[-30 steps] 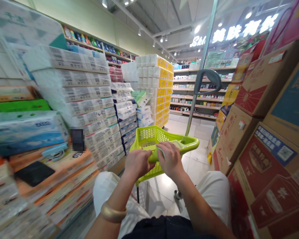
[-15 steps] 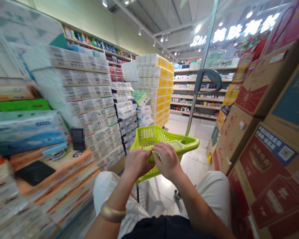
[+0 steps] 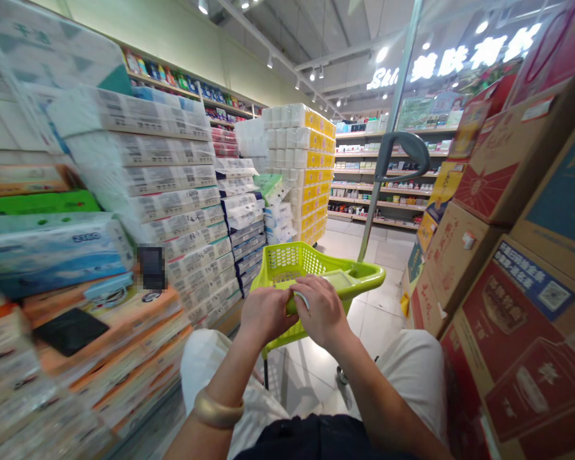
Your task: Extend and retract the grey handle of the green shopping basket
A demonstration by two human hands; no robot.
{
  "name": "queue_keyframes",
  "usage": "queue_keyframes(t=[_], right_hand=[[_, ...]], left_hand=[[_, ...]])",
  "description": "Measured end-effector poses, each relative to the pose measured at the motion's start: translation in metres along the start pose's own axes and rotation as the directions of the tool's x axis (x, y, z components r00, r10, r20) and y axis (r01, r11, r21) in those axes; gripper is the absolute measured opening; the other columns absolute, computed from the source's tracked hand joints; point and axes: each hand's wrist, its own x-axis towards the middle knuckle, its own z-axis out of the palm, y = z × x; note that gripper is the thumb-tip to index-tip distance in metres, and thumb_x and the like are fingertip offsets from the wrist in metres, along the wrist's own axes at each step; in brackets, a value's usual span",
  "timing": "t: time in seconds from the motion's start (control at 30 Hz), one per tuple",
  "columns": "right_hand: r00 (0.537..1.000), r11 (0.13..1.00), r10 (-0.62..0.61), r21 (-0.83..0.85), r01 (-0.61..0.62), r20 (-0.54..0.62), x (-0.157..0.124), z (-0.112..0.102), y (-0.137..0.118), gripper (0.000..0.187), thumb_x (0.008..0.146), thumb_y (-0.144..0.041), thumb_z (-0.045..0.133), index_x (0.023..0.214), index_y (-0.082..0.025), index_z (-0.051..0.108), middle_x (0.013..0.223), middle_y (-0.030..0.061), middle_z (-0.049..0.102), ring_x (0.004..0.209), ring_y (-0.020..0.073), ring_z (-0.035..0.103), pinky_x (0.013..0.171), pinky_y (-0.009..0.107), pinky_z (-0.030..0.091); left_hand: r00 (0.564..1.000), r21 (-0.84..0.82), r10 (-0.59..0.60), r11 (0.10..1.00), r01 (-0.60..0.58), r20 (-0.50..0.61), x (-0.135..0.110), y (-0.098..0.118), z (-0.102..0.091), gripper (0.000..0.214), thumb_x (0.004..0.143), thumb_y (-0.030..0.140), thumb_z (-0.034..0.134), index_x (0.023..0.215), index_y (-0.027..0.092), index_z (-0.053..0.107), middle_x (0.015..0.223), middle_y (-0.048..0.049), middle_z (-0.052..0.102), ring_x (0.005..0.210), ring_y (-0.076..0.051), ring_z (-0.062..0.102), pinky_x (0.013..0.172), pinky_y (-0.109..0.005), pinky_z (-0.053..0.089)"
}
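Note:
A lime-green plastic shopping cart point(image 3: 364, 281) with a perforated basket stands right in front of my knees. My left hand point(image 3: 267, 314) is closed around the cart's near rim, its fingers curled over the edge. Beside it, almost touching, my right hand point(image 3: 320, 311) grips the same rim with the fingers bent over the top. The undersides of both grips are hidden. The part of the basket floor that shows looks bare; my hands cover the rest. Behind the cart's right end rises a metal pole with a grey handle point(image 3: 402, 156).
Tall stacks of wrapped tissue packs point(image 3: 172, 172) line the left, with a black flat object point(image 3: 71, 331) on orange packs. Printed cardboard boxes point(image 3: 508, 313) are piled close on the right. Tiled floor point(image 3: 381, 313) runs between them toward stocked shelves point(image 3: 383, 169) at the back.
The view has shifted very slightly, so everything sits a few pixels over. Both hands keep the same hold on the cart rim.

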Motion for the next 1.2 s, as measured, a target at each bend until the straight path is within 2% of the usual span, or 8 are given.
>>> queue_keyframes(t=[0.23,0.47,0.67,0.87,0.93,1.07,1.13,1.2], right_hand=[[0.973,0.975,0.195,-0.081,-0.205,-0.120,0.003,-0.011,0.021,0.023,0.089,-0.020,0.051,0.099,-0.021,0.072,0.105,0.0080,0.070,0.104,0.0233,0.060,0.098,0.040,0.043],[1.000,1.000,0.028,-0.003,-0.028,-0.004,0.001,-0.008,0.002,0.025,0.087,-0.016,0.052,0.100,-0.023,0.072,0.108,0.0039,0.071,0.105,0.0205,0.061,0.099,0.036,0.043],[0.972,0.975,0.195,-0.082,-0.206,-0.131,0.003,-0.019,0.022,0.024,0.088,-0.019,0.050,0.098,-0.021,0.072,0.102,0.0071,0.071,0.101,0.0221,0.062,0.097,0.038,0.043],[0.999,0.999,0.047,-0.028,-0.046,0.023,0.003,-0.013,0.001,0.026,0.088,-0.017,0.051,0.100,-0.024,0.072,0.109,0.0046,0.071,0.105,0.0202,0.061,0.099,0.036,0.042],[0.996,0.996,0.086,-0.027,-0.085,0.019,0.004,-0.016,0.006,0.025,0.089,-0.018,0.051,0.100,-0.024,0.072,0.106,0.0042,0.072,0.102,0.0196,0.063,0.097,0.035,0.044],[0.973,0.969,0.216,-0.109,-0.223,-0.075,0.005,-0.024,0.022,0.023,0.090,-0.019,0.050,0.098,-0.022,0.072,0.102,0.0061,0.072,0.102,0.0217,0.063,0.096,0.037,0.044],[0.978,0.971,0.198,-0.120,-0.206,-0.071,0.004,-0.023,0.019,0.024,0.090,-0.018,0.050,0.098,-0.021,0.072,0.103,0.0067,0.072,0.102,0.0221,0.062,0.097,0.038,0.043],[0.993,0.988,0.119,-0.097,-0.120,-0.021,0.004,-0.021,0.010,0.025,0.089,-0.017,0.051,0.099,-0.022,0.072,0.105,0.0061,0.071,0.103,0.0214,0.062,0.098,0.037,0.043]], left_hand=[[1.000,0.028,0.019,0.999,-0.019,0.011,-0.002,0.001,-0.001,0.027,0.076,0.044,0.058,0.089,0.024,0.070,0.081,-0.0072,0.071,0.080,-0.025,0.066,0.069,-0.032,0.044],[0.998,0.036,0.060,0.998,-0.060,-0.013,-0.003,0.003,0.002,0.030,0.079,0.047,0.055,0.089,0.022,0.069,0.083,-0.0086,0.072,0.079,-0.027,0.066,0.069,-0.035,0.045],[0.999,0.022,0.038,0.999,-0.038,0.014,-0.005,0.008,-0.002,0.026,0.077,0.044,0.057,0.089,0.024,0.069,0.084,-0.0072,0.073,0.080,-0.027,0.066,0.070,-0.034,0.045],[0.999,-0.012,0.053,0.999,-0.053,0.012,-0.006,0.010,-0.004,0.027,0.077,0.044,0.057,0.089,0.022,0.068,0.082,-0.0083,0.072,0.079,-0.027,0.066,0.070,-0.035,0.045],[0.998,-0.004,0.055,0.998,-0.055,0.014,-0.006,0.010,-0.003,0.027,0.077,0.044,0.057,0.087,0.022,0.068,0.081,-0.0083,0.072,0.080,-0.028,0.066,0.070,-0.035,0.045],[0.999,0.022,0.052,0.998,-0.052,0.012,-0.007,0.011,-0.003,0.025,0.076,0.044,0.059,0.086,0.023,0.068,0.082,-0.0073,0.072,0.079,-0.027,0.066,0.068,-0.034,0.044],[0.998,0.025,0.057,0.998,-0.057,0.009,-0.007,0.012,-0.003,0.025,0.076,0.044,0.059,0.086,0.023,0.068,0.082,-0.0072,0.072,0.079,-0.027,0.066,0.069,-0.034,0.044],[0.998,0.026,0.065,0.998,-0.065,0.008,-0.007,0.012,-0.003,0.026,0.077,0.044,0.058,0.088,0.022,0.068,0.081,-0.0076,0.072,0.079,-0.027,0.066,0.069,-0.034,0.044]])
